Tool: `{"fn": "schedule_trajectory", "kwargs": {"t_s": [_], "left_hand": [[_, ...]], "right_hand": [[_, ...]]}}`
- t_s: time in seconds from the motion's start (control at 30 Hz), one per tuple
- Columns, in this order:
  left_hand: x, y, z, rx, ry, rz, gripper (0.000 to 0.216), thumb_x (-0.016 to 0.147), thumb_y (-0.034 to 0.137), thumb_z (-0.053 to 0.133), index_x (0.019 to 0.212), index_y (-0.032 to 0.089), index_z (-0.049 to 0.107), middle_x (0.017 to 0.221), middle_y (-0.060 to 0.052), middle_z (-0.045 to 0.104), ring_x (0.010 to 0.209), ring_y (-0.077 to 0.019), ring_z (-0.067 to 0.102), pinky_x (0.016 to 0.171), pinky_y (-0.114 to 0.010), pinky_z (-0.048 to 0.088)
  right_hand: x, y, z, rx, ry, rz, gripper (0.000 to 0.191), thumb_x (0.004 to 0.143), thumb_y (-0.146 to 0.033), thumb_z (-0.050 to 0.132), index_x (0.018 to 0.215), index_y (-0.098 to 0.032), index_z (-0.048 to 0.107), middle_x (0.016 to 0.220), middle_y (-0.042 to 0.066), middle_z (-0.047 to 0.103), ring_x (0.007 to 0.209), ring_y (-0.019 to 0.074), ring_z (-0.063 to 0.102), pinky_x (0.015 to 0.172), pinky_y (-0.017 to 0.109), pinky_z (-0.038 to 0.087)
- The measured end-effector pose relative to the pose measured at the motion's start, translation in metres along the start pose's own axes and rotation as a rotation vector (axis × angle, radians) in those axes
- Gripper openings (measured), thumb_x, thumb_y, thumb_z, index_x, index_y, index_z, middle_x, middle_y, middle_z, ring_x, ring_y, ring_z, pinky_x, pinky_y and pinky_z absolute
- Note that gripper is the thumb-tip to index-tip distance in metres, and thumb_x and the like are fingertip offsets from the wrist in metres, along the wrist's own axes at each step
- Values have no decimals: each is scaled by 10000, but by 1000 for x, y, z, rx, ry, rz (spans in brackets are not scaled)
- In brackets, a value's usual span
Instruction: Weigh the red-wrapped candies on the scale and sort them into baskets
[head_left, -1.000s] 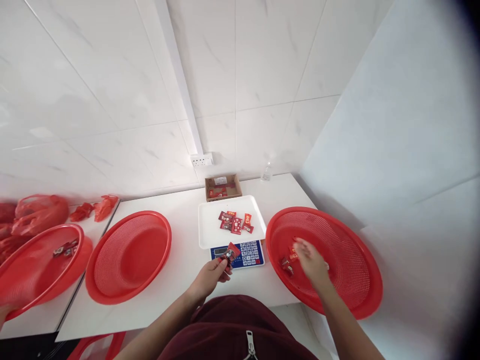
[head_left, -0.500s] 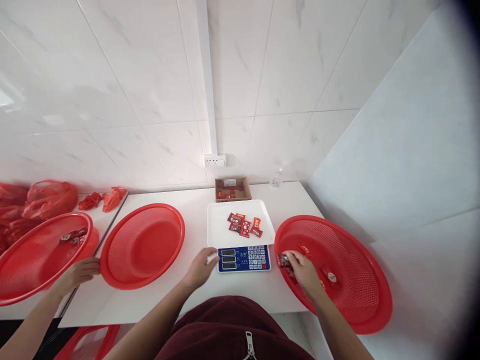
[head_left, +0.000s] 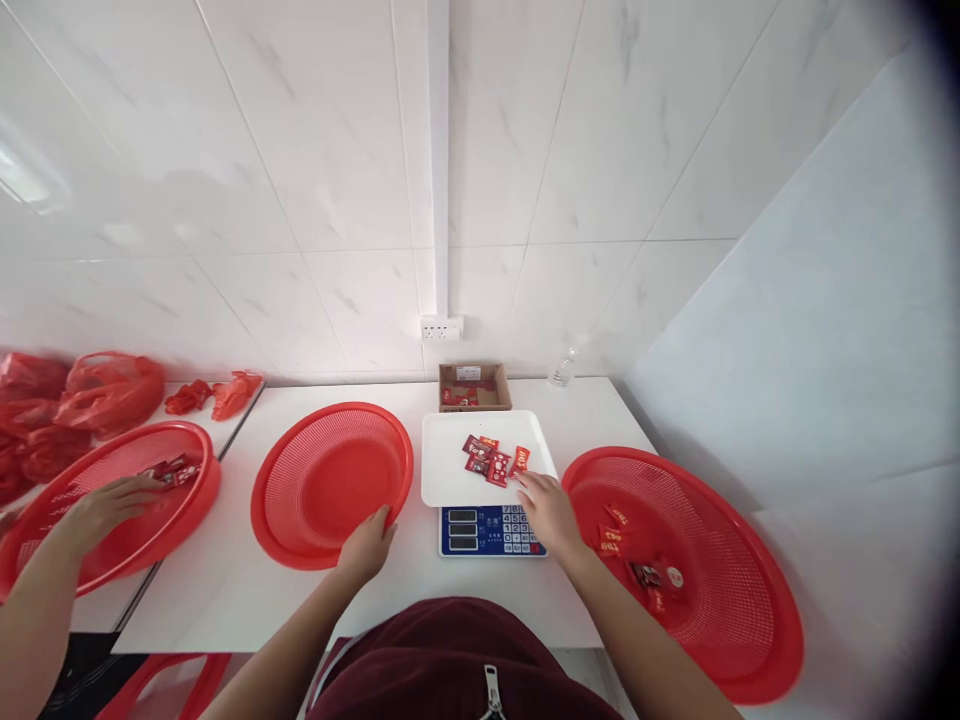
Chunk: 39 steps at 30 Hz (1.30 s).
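Observation:
My left hand (head_left: 366, 548) is closed on the near right rim of a round red plastic basket (head_left: 262, 500). Over the right edge of a white scale pan (head_left: 442, 485), my right hand (head_left: 549, 512) has its fingertips together on a small red candy packet, mostly hidden by them. Several wrapped candies (head_left: 498, 468) in red, dark brown and orange lie just left of those fingertips. Below the pan shows the scale's blue keypad panel (head_left: 491, 530). A second red basket (head_left: 750, 560), right of the scale, holds several candy packets (head_left: 649, 575).
At left, another person's hand (head_left: 112, 510) reaches over candies in a third red basket (head_left: 208, 490). Red plastic bags (head_left: 112, 395) lie behind it. A cardboard box (head_left: 474, 385) with packets and a clear bottle (head_left: 562, 368) stand by the wall.
My right hand moved from the right basket to the pan; dark packets it held now lie in that basket. My left hand left the scale for the middle basket, now nearer the scale.

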<state>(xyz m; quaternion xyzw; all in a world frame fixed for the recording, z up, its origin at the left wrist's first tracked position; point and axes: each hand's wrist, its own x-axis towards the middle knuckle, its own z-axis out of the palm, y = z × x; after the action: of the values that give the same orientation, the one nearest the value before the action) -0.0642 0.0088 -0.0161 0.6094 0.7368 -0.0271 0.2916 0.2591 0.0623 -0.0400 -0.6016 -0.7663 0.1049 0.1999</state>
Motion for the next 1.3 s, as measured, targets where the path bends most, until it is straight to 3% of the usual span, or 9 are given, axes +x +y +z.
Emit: {"fn": "schedule_trajectory", "kwargs": {"t_s": [0.23, 0.43, 0.53, 0.6, 0.7, 0.8, 1.07, 1.17, 1.3], "left_hand": [[-8, 9, 9, -223, -52, 176, 365, 840, 362, 471, 1150, 199, 573, 1159, -131, 629, 1084, -276, 571, 909, -373, 399], [-13, 19, 7, -466, 126, 292, 311, 810, 379, 518, 1050, 224, 639, 1145, -111, 629, 1124, -283, 529, 961, -408, 380], [-13, 33, 0, -639, 124, 294, 378, 798, 410, 543, 1116, 214, 604, 1172, -109, 612, 1135, -261, 525, 981, -390, 377], [-13, 43, -6, -828, 62, 273, 458, 788, 433, 564, 1185, 205, 547, 1186, -114, 597, 1100, -242, 548, 945, -378, 413], [-12, 53, -15, -1121, -172, 275, 471, 794, 482, 552, 1143, 165, 544, 1089, -116, 622, 956, -208, 600, 828, -350, 476], [-11, 58, -18, -1217, -329, 283, 423, 770, 506, 581, 958, 127, 582, 878, -76, 645, 774, -160, 609, 736, -318, 488], [-4, 50, -7, -1056, -124, 120, 451, 827, 611, 364, 767, 181, 484, 497, 51, 497, 384, -90, 468, 395, -207, 343], [0, 35, -14, -1133, 14, 40, 417, 819, 587, 421, 772, 181, 502, 489, 70, 455, 376, -62, 399, 385, -186, 298], [6, 14, -25, -1418, 107, -139, 290, 782, 442, 598, 858, 170, 534, 625, 33, 548, 474, -59, 489, 476, -185, 394]], "right_hand": [[54, -48, 31, -38, -148, -110, 355, 848, -140, 465, 1187, -187, 562, 1196, 97, 603, 1137, 271, 473, 931, 432, 352], [60, -53, 31, -120, -184, -89, 378, 799, -63, 445, 1137, -168, 577, 1095, 128, 632, 1089, 287, 487, 914, 455, 349], [52, -74, 22, 51, -141, -162, 335, 775, -93, 498, 1096, -150, 576, 1057, 122, 630, 1051, 260, 509, 931, 420, 369], [42, -95, 17, 273, -165, -276, 324, 790, -132, 517, 1111, -163, 550, 1041, 100, 628, 986, 217, 545, 897, 368, 416], [23, -124, 15, 506, -218, -414, 364, 800, -175, 553, 1160, -191, 503, 1036, 82, 622, 946, 196, 568, 851, 347, 459], [7, -137, 19, 555, -212, -377, 411, 798, -180, 578, 1194, -201, 473, 1063, 92, 616, 985, 218, 569, 873, 389, 458], [26, -107, 24, 418, -173, -245, 265, 874, -235, 481, 1129, -193, 538, 1057, 99, 617, 997, 215, 560, 877, 375, 445], [54, -78, 26, 147, -119, -69, 299, 858, -203, 475, 1141, -154, 558, 1156, 143, 577, 1102, 261, 494, 922, 406, 391], [82, -49, 29, -120, -159, 113, 346, 864, -253, 466, 1176, -139, 562, 1130, 146, 583, 1046, 279, 494, 867, 384, 377]]}}
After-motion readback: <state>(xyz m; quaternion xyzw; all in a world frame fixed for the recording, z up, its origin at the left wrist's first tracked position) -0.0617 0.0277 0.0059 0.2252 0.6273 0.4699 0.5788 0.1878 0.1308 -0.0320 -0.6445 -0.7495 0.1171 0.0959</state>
